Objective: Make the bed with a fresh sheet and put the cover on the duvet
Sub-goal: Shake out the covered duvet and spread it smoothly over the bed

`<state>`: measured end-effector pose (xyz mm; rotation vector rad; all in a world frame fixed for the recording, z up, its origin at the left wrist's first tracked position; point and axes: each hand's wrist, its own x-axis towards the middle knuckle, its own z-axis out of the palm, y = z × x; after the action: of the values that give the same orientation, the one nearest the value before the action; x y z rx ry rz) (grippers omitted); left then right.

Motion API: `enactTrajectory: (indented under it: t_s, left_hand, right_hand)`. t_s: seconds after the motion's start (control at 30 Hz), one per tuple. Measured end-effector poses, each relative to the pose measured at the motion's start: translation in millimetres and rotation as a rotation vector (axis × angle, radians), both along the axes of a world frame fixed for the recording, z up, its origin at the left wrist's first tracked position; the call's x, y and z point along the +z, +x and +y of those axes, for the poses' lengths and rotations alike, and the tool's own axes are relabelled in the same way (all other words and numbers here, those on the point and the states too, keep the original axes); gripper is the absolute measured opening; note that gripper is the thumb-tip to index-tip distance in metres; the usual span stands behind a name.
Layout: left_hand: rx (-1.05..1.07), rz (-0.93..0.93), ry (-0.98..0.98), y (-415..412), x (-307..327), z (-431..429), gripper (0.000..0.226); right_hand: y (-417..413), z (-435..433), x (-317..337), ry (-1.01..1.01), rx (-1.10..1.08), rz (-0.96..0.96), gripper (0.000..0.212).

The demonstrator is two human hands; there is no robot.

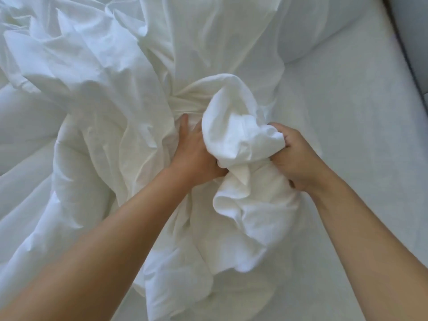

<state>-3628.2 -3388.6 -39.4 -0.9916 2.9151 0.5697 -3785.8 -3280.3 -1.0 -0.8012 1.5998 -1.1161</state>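
Because everything on the bed is the same white, it is hard to say where duvet ends and cover begins. A wad of white cloth (240, 135) rises at the centre of the view, between the two bare hands, and trails down toward 6 o'clock in loose folds. The right hand (298, 158), at 3 o'clock from the wad, is clenched tight on it: the fingers are curled into the fabric, their tips buried, with the knuckles showing. The left hand (194, 149) lies at 9 o'clock from the wad. One finger reaches toward 12 o'clock with its tip sunk in a crease. The other fingers are hidden behind the wad and the thumb vanishes under its lower fold, so I cannot tell whether this hand really grips or only pushes against the cloth.

From 12 round to 7 o'clock, crumpled bedding (92, 77) spreads in ridges and runs off the frame's edge. Its full shape is cut off. At 3 o'clock the sheet (359, 158) lies flat and smooth. A pillow (308, 28) sits at 1 o'clock, its top cropped. Beyond it a grey strip (412, 42) runs along the corner, too cropped to identify. Both forearms enter from the bottom edge.
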Motion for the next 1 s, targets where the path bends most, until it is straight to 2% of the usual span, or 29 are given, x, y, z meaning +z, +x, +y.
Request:
enactTrajectory:
  t_s: [0.03,0.1,0.2,0.23,0.3,0.37,0.43,0.5,0.53,0.63,0.67,0.73,0.8,0.83,0.9,1.0]
  left_hand:
    - [-0.038,0.017,-0.014,-5.6,4.9,-0.1,0.064]
    - [-0.107,-0.038,-0.007,-10.5,10.2,1.5,0.033]
    - [-0.011,-0.061,0.140,-8.4,12.3,1.3,0.011]
    - [0.019,-0.076,0.176,-7.2,13.5,-1.3,0.007]
    - [0.022,-0.131,0.192,-8.4,19.5,-6.0,0.022]
    - [-0.003,-0.201,0.209,-13.5,28.6,-7.5,0.031]
    - [0.032,-0.212,0.257,-16.2,35.3,-2.7,0.026]
    - [0.183,-0.087,0.358,-14.9,41.3,11.0,0.011]
    - [0.276,-0.025,0.365,-12.9,41.8,22.8,0.030]
    - [0.579,0.109,0.318,-9.4,49.5,79.5,0.107]
    - [0.643,0.165,0.364,-11.2,51.1,101.6,0.121]
    - [0.742,0.241,0.595,-18.3,50.3,141.2,0.134]
    - [0.899,0.263,0.847,-28.5,41.0,168.5,0.135]
    - [0.963,0.270,0.929,-33.1,37.0,177.1,0.130]
    - [1.029,0.321,0.906,-36.9,26.1,187.9,0.105]
    - [1.002,0.347,0.689,-32.4,21.5,189.7,0.059]
  right_hand:
    - [-0.9,6.4,-2.1,0.028,-0.024,-0.033,0.018]
    - [1.6,17.7,-11.3,0.111,-0.114,0.041,0.024]
    - [4.4,42.0,-27.7,0.220,-0.358,0.063,0.029]
    - [6.5,51.7,-30.9,0.269,-0.463,0.013,0.035]
    - [14.8,69.1,-37.4,0.360,-0.584,-0.067,0.042]
    - [27.9,75.3,-42.0,0.404,-0.479,-0.096,0.029]
    - [35.6,68.6,-40.1,0.369,-0.412,-0.093,0.015]
    - [30.2,57.6,-33.9,0.262,-0.481,-0.095,0.013]
    - [24.2,52.6,-28.7,0.200,-0.540,-0.089,0.013]
    - [4.6,45.6,-11.2,0.062,-0.625,-0.013,0.019]
    - [-0.2,46.5,-8.0,0.046,-0.612,0.003,0.020]
    - [-6.1,52.0,-7.8,0.056,-0.557,-0.040,0.026]
    - [-9.9,63.9,-10.4,0.109,-0.575,-0.195,0.036]
    - [-10.7,72.3,-12.3,0.138,-0.589,-0.288,0.037]
    - [-6.2,95.2,-19.6,0.191,-0.521,-0.417,0.030]
    - [15.6,128.5,-32.0,0.336,-0.371,-0.342,0.017]
